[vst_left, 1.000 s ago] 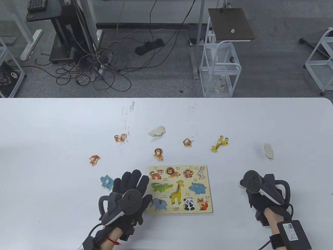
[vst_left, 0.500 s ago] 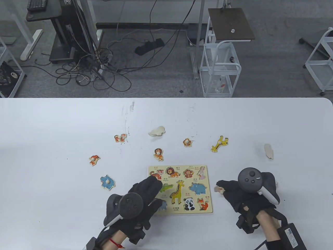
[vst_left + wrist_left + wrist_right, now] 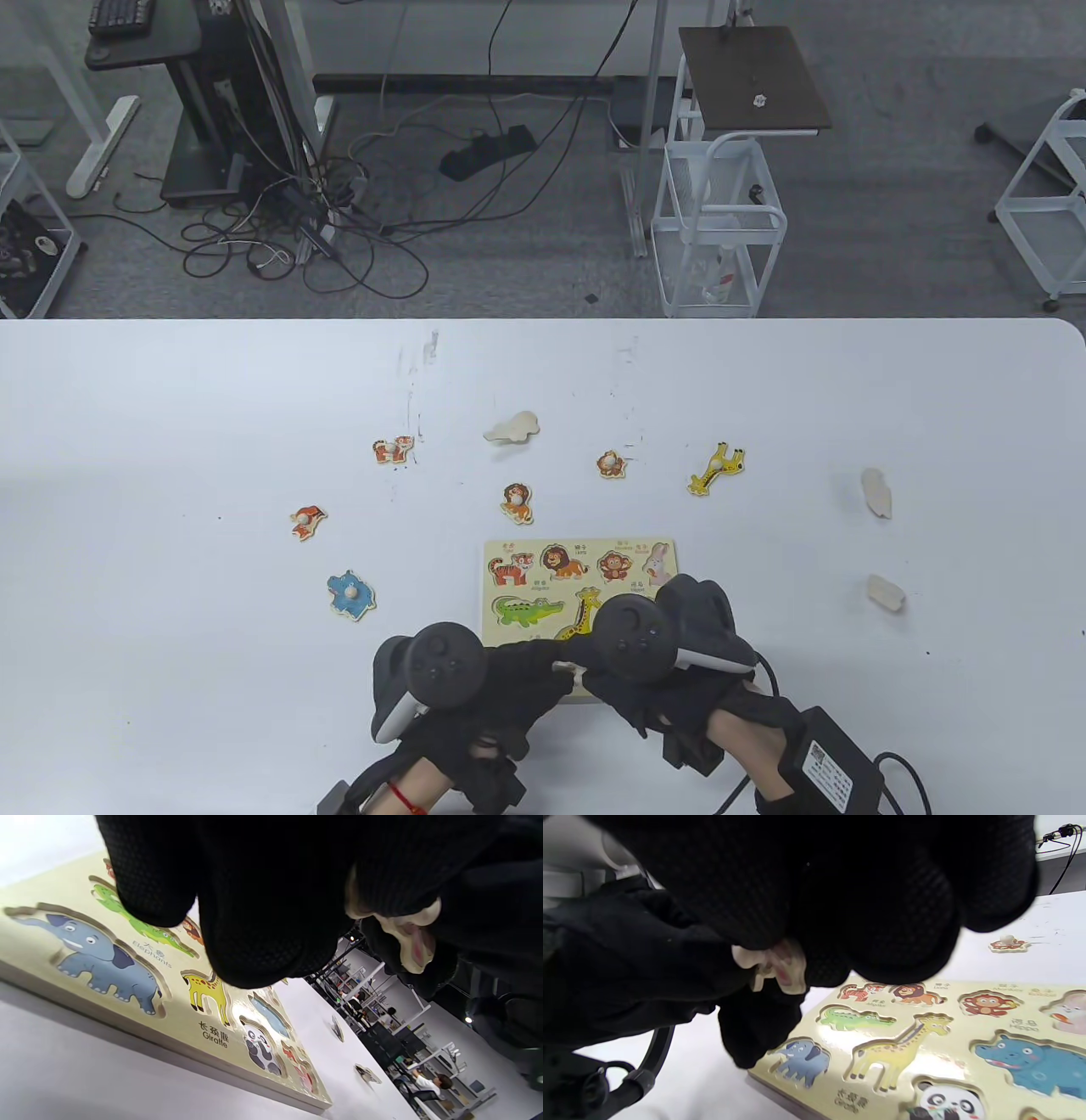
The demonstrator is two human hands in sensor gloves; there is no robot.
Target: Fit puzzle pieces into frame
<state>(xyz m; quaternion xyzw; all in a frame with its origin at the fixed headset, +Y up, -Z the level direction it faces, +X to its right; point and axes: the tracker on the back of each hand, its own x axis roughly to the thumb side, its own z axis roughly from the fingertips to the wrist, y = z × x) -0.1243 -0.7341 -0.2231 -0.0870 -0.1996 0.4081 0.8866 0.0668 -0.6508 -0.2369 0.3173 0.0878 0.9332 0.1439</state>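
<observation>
Room: lab-ish space, white table with cables and carts on the floor behind it.
Piece: small pale piece with a bit of pink on it, looks like the rabbit, but honestly too hidden to swear to it. It's up in the air over the near edge of the frame, pinched between both hands.
Left hand: left hand has its fingers curled onto one side of the piece, so mostly closed.
Right hand: right hand is curled onto the other side. Can't tell which hand is really carrying the weight, it looks like a handoff or a re-grip.
Frame: flat on the table, printed animal slots all look unfilled from the wrist views; the rabbit slot is at the far right corner.
How I'd do it: get the piece painted side up first, hold it with one hand, let the other go. Then line the outline up over the slot and lower it flat instead of jamming one edge in.
Watch out: frame could slide if you push sideways, so a free hand on its edge would help.
Loose pieces: hippo, fox, tiger, lion, monkey and giraffe are spread around past the frame, plus three blank-side-up ones.
</observation>
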